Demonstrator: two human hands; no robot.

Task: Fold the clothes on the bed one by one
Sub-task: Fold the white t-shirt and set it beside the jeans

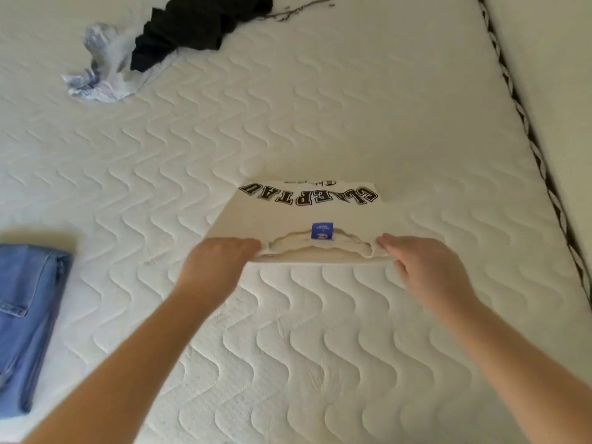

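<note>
A cream T-shirt (272,216) with black block letters and a blue neck label lies folded narrow on the white quilted mattress (288,123). My left hand (214,261) pinches its near edge at the left of the collar. My right hand (426,264) pinches the same edge at the right of the collar. The near edge is lifted slightly off the mattress. Folded blue jeans (25,315) lie at the left edge of view. A crumpled black garment (192,27) and a crumpled pale blue-white garment (102,72) lie at the far left.
The mattress's right edge (528,139) with dark patterned piping runs diagonally beside a pale wall. A thin cord or twig-like item (298,9) lies at the far top next to the black garment.
</note>
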